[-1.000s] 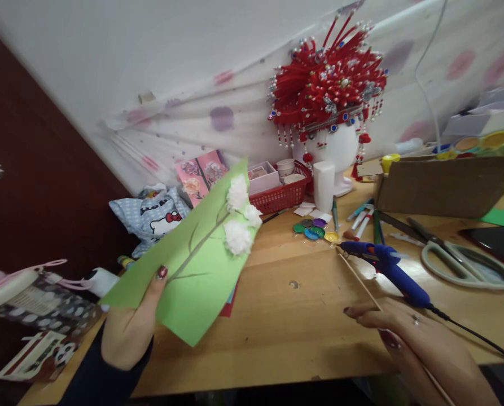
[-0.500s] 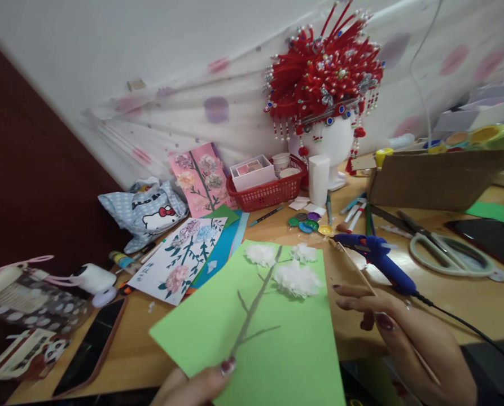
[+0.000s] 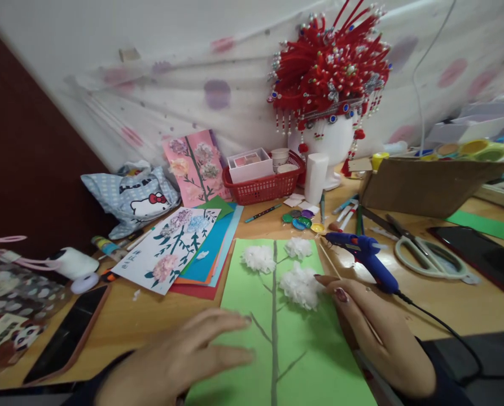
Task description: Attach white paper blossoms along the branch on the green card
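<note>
A light green sheet lies at the table's front edge, with a grey painted stem and side twigs. Three fluffy white flowers sit on its upper part, the largest white flower on the right. Over the sheet's left side, my left hand has its fingers stretched out, slightly blurred, holding nothing. My right hand is at the sheet's right edge, fingertips close to the largest flower. Between its fingers runs a thin wooden stick, its tip pointing toward the small paint dishes.
A blue glue gun with a black cord lies right of the sheet, beside scissors. Left are a flower picture on white paper, coloured sheets and a phone. A red basket and a beaded red headdress stand behind.
The green sheet, held up at an angle before, now lies lower and straighter. My left hand has let go of its lower edge. My right hand has moved left to the sheet's edge.
</note>
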### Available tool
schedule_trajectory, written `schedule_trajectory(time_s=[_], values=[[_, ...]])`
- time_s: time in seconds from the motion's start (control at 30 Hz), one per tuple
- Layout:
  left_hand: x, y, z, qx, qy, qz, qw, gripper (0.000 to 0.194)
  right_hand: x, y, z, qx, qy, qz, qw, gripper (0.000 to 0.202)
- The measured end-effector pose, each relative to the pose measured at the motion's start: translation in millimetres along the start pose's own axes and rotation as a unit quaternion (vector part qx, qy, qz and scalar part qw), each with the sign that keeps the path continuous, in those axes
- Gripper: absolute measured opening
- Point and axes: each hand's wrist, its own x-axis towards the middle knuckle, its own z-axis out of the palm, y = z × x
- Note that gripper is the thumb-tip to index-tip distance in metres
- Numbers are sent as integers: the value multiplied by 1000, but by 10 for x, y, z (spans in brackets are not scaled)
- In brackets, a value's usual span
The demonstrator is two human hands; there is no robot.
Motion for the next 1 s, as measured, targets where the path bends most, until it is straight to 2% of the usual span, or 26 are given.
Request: schedule_trajectory(time_s=[0.07, 0.13, 0.2, 0.37, 0.47, 0.57, 0.7, 0.8, 0.93, 1.0], values=[[81, -212, -12, 133, -15, 16, 991, 69, 11, -26, 1, 8, -7, 30, 999, 24], [117, -354, 33, 193, -25, 20, 981, 75, 15, -46, 10, 33, -6, 54, 998, 25], [117, -408, 105, 219, -17, 31, 975, 74, 18, -58, 29, 68, -11, 73, 995, 26], [109, -317, 198, 245, -21, 84, 966, 74, 97, -73, 106, 149, -58, 90, 983, 25], [145, -290, 184, 255, -24, 90, 962, 76, 252, -103, 156, 158, -81, 73, 981, 25], [210, -348, 191, 278, -21, 96, 955, 73, 459, -151, 212, 163, -110, 49, 979, 26], [337, -407, 249, 326, -18, 119, 938, 55, 651, -190, 296, 129, -154, 26, 979, 28], [428, -342, 306, 354, 1, 128, 927, 39, 685, -194, 339, 108, -177, 16, 978, 28], [473, -221, 350, 345, 32, 155, 925, 33, 677, -218, 328, 79, -189, -33, 978, 23], [445, -174, 289, 319, 33, 153, 935, 33, 669, -238, 294, 70, -189, -54, 978, 23]])
